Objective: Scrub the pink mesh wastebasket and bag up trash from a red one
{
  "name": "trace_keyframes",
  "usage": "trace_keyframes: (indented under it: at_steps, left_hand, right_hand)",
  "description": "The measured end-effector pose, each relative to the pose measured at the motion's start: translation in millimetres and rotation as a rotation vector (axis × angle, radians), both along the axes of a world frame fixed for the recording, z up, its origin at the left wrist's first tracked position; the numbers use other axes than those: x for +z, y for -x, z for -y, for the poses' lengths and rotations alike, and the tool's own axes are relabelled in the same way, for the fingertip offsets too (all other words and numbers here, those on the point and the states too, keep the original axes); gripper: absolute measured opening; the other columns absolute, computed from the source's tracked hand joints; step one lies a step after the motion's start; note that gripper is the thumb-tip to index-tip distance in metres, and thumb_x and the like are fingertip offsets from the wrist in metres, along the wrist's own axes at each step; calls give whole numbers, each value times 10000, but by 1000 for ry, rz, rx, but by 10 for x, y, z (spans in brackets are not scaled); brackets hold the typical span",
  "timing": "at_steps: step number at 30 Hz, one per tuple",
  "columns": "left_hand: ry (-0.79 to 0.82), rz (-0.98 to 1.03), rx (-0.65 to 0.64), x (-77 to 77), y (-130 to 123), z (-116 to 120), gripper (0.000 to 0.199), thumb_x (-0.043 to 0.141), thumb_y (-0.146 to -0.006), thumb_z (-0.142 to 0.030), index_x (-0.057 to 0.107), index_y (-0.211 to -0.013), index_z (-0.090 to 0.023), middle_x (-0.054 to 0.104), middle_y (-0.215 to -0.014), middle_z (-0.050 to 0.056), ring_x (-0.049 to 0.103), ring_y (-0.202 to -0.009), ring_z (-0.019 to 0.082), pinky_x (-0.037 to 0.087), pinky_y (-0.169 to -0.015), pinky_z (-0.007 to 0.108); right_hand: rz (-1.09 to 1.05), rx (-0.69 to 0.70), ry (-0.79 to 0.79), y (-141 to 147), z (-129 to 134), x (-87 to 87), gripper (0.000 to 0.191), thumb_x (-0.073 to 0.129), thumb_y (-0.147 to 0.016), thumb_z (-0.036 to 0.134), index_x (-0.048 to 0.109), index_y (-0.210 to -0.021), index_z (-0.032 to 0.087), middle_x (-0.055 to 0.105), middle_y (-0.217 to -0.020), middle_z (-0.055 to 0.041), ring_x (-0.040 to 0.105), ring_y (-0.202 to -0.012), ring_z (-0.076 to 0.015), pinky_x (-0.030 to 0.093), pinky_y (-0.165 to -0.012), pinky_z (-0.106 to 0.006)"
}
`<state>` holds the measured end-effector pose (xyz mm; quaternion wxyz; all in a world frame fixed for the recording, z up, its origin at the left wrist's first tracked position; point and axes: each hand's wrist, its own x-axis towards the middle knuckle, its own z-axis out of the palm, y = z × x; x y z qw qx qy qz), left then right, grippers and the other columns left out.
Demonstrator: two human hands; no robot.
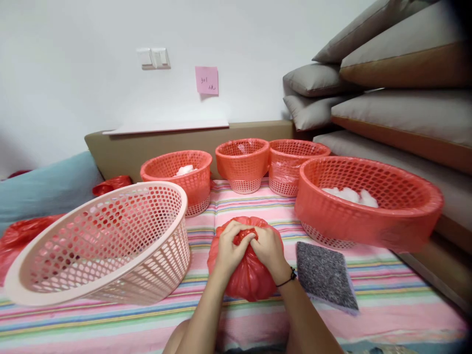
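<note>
A full, rounded red plastic bag (pixel 250 278) rests on the striped cloth (pixel 206 305) in front of me. My left hand (pixel 234 246) is closed on the gathered top of the bag from the left. From the right, my right hand (pixel 269 248) grips the same gathered neck, its thumb close to the left one. A dark band is round my right wrist. What the bag holds is hidden. Just right of the bag lies a grey cloth pad (pixel 326 275).
An empty-looking pink basket (pixel 162 265) tilts at the left. Red-wrapped baskets (pixel 245 157) stand behind; the large right one (pixel 361 221) and the back-left one (pixel 195 184) hold white items. Grey cushions (pixel 405 113) are stacked at the right, and a blue cushion (pixel 51 187) lies left.
</note>
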<state>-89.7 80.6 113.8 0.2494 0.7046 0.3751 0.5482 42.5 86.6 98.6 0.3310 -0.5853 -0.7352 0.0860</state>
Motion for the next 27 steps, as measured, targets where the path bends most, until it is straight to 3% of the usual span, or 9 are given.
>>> trace_keyframes:
  at_steps: [5,7,10,13,15,17,20,23,27]
  left_hand:
    - [89,89,145,-55,32,-58,115,687,-775,-263,674,-694,-182,668,-715,14,604,-718,169,459,-712,281]
    - [177,138,180,-70,64,-97,145,683,-768,-299,668,-690,-178,674,-697,8,599,-691,165,455,-695,278]
    - [297,208,157,-79,108,-150,215,677,-770,-372,659,-699,-170,670,-677,0,589,-659,156,458,-675,271]
    - [337,225,88,-67,136,-168,240,678,-775,-405,675,-762,-165,689,-728,9,604,-679,157,476,-692,274]
    - [348,191,52,-49,161,-158,247,679,-788,-404,701,-853,-167,726,-843,34,637,-757,170,494,-746,286]
    - [348,140,46,-31,204,-143,273,689,-792,-392,711,-956,-175,739,-970,58,655,-836,182,506,-804,304]
    - [300,42,45,-23,293,-133,329,730,-761,-332,700,-1055,-188,724,-1072,73,660,-899,189,513,-843,321]
    - [221,-63,19,-50,360,-151,249,671,-789,-220,713,-1034,-195,719,-1082,75,661,-955,196,514,-864,331]
    - [167,-188,80,-108,375,-186,224,556,-820,-105,744,-907,-191,732,-995,78,665,-991,209,495,-944,383]
  right_hand:
    - [-4,29,-77,-33,-29,-17,118,536,-840,146,645,-807,176,719,-835,-89,652,-811,-230,430,-699,-294]
    - [-171,119,-114,-90,-49,-24,144,578,-823,153,656,-939,185,721,-973,-84,648,-953,-237,468,-839,-321]
    - [-455,325,-61,-172,-69,-23,384,651,-812,210,615,-1193,234,683,-1212,-55,617,-1127,-214,450,-1010,-349]
    - [-627,416,8,-192,-80,-31,287,656,-843,305,671,-1122,237,710,-1166,-46,633,-1112,-214,453,-1025,-354]
    - [-734,328,21,-173,-89,-51,213,616,-879,373,695,-995,213,738,-1039,-53,665,-1004,-216,495,-944,-343]
    - [-797,173,25,-148,-99,-78,264,582,-898,441,684,-933,199,744,-956,-58,676,-898,-213,522,-844,-326]
    - [-720,24,26,-125,-102,-103,302,550,-911,477,673,-894,201,742,-890,-59,672,-826,-210,518,-781,-316]
    - [-565,32,21,-109,-92,-93,262,524,-925,440,656,-893,216,729,-883,-56,665,-835,-213,502,-788,-317]
    - [-416,58,-22,-91,-102,-99,186,501,-923,355,619,-919,211,692,-933,-77,644,-900,-232,486,-841,-350]
